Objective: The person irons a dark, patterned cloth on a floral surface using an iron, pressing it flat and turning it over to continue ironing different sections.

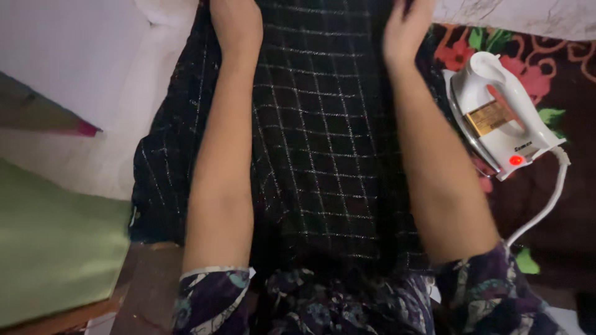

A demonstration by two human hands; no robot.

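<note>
Black checked cloth (316,155) — spread across frame centre over a floral cover (559,205). Left hand (236,25) and right hand (406,31), top of frame, lie open and flat on it, gripping nothing. White iron (503,115) upright at right, red lamp lit — cord (546,205) trailing. Step judged: smoothing; pressing would call for taking up the iron.

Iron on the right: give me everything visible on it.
The iron is white, glossy plastic by the look of it, with a looped handle, a gold-brown label panel on the body and a red lamp glowing near its rear end. It lies tipped on its side on a dark floral cloth, a sliver of metal soleplate showing along its left edge. A white cord runs from the rear and curves down toward the lower edge. Neither hand touches it; the right hand rests on the black checked fabric beside it.
</note>
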